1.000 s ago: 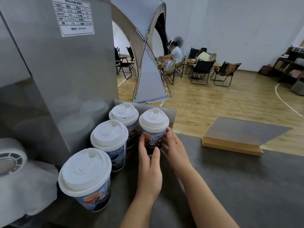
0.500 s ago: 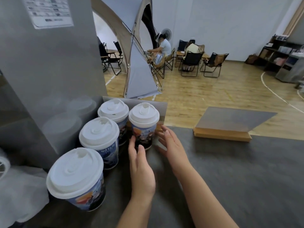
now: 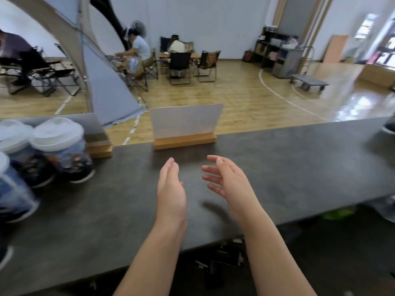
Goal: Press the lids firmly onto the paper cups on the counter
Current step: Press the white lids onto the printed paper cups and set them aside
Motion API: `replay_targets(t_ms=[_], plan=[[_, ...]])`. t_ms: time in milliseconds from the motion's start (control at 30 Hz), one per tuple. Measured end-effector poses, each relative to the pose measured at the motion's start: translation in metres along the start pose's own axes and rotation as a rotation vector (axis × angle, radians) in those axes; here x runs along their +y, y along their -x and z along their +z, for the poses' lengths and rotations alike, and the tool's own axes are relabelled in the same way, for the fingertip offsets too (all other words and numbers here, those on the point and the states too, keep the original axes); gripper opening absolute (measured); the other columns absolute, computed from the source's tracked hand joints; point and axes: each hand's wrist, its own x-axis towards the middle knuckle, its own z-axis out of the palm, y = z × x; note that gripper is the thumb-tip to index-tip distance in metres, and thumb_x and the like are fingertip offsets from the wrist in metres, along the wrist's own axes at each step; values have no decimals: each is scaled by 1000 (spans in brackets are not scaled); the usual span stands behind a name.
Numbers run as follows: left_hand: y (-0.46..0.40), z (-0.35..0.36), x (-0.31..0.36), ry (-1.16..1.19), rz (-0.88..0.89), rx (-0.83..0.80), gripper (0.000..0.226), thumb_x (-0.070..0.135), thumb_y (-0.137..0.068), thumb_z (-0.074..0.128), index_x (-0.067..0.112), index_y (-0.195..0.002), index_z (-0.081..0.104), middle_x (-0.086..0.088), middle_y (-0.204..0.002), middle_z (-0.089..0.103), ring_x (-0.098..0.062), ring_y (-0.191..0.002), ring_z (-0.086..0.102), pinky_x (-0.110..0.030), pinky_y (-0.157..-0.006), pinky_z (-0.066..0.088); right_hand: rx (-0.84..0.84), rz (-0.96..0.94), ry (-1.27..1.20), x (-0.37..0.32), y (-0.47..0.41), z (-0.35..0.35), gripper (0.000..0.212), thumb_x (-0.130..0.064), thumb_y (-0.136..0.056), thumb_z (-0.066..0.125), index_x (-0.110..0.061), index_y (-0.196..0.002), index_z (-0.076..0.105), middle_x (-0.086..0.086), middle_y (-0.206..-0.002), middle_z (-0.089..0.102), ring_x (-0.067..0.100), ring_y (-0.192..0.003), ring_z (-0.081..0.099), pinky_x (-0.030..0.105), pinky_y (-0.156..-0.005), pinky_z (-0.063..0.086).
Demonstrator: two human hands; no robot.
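Left hand point(image 3: 171, 194) and right hand point(image 3: 230, 182) released, empty above counter point(image 3: 299, 163), lidded paper cups point(image 3: 58, 148) upright at left.

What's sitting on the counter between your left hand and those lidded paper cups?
Nothing. In the head view, only bare dark counter lies between the left hand and the nearest lidded cup. The wooden sign stand sits further back, behind that stretch.

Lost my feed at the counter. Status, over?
Left hand, right hand: open, holding nothing, above bare counter. Lidded cups stand at far left, untouched. Nothing in the way.
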Motion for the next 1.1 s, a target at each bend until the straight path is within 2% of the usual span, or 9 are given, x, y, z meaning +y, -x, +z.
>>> replay_targets(t_ms=[167,267,333,400,533,733,867,1000,1100], plan=[[75,119,-33,-29,-45,-188,43,27,-107,39,23,-150,40,9,-153,40,-1,-128,37,-33,-120,30,260,-23,-41,-2,48,-158,29,-29,-107,37,-27,-111,66,4,-111,72,17,-97,69,34,-88,52],[132,192,-65,-72,-89,-339,44,29,-108,37,26,-152,37,12,-154,38,-5,-141,34,-32,-120,29,439,-47,-71,-2,87,-261,30,-29,-107,36,-28,-109,66,6,-111,72,19,-98,69,35,-88,54],[168,238,-87,-88,-120,-432,43,31,-108,37,28,-151,38,14,-150,40,-6,-143,32,-33,-120,28,533,-69,-38,-3,115,-325,30,-29,-107,35,-28,-112,64,5,-113,71,19,-101,68,37,-93,53],[202,281,-110,-116,-128,-524,39,30,-108,37,32,-146,44,17,-139,44,-6,-140,35,-35,-120,29,600,-91,-10,-4,143,-381,30,-31,-108,34,-30,-116,63,1,-114,71,17,-104,68,38,-95,54],[251,345,-146,-169,-130,-646,30,29,-108,35,38,-130,55,17,-129,46,-1,-122,40,-37,-118,32,732,-128,-70,-2,184,-457,30,-30,-108,35,-30,-114,64,-1,-111,73,16,-102,70,35,-93,55],[270,431,-186,-212,-130,-697,30,28,-108,35,34,-123,61,13,-128,54,-5,-121,45,-33,-112,35,930,-159,-177,10,186,-537,29,-27,-108,36,-23,-115,64,3,-110,73,19,-101,70,37,-95,55],[243,492,-208,-209,-89,-704,29,27,-107,35,30,-120,61,14,-121,60,-7,-120,51,-28,-101,38,935,-146,-147,16,148,-579,28,-27,-108,36,-23,-116,63,2,-110,72,17,-102,69,35,-94,55],[198,559,-228,-134,-113,-666,29,26,-107,37,24,-121,63,7,-120,67,-11,-115,59,-32,-104,45,901,-140,-93,15,89,-623,27,-27,-107,38,-25,-113,65,0,-108,73,15,-101,70,34,-93,56],[162,613,-238,-89,-166,-633,27,26,-106,38,24,-113,64,3,-111,73,-13,-106,66,-29,-92,50,858,-134,-85,1,32,-660,27,-26,-107,38,-24,-112,65,3,-110,72,17,-102,69,34,-93,56]])
